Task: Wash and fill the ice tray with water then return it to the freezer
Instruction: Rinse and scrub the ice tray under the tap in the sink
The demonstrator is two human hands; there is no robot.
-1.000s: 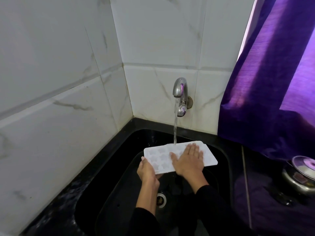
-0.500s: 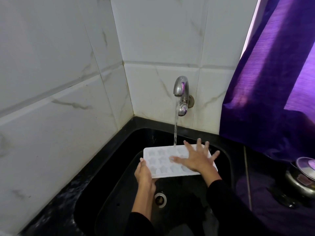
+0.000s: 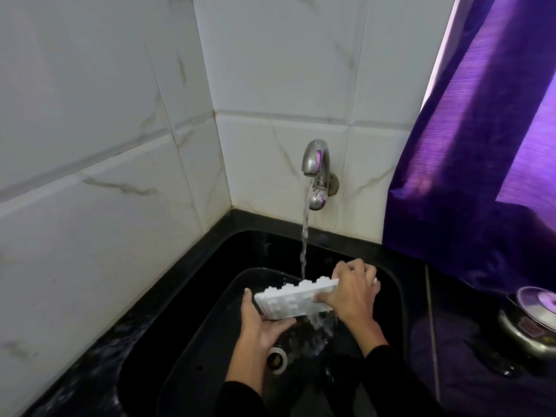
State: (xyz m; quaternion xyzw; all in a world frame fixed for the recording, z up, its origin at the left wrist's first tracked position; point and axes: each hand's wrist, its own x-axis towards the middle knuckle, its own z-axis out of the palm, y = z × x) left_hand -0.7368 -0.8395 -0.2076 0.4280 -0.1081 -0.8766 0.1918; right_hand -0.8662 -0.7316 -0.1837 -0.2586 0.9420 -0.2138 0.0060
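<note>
The white ice tray (image 3: pixel 288 302) is tipped up on edge over the black sink (image 3: pixel 210 296), its bumpy underside facing me. Water pours off its lower edge toward the drain (image 3: pixel 276 359). My left hand (image 3: pixel 258 323) grips the tray's left end from below. My right hand (image 3: pixel 352 293) clasps its right end, fingers curled over the top edge. A metal tap (image 3: pixel 314 164) on the tiled wall runs a stream of water down onto the tray's top edge.
White marble-look tiles form the corner behind the sink. A purple curtain (image 3: pixel 481 145) hangs at the right. On the dark counter at the right stands a steel pot with a lid (image 3: pixel 532 323).
The tray lay flat under the tap with my right palm spread on it. Now both hands have tilted it up on edge, and water spills out of it.
</note>
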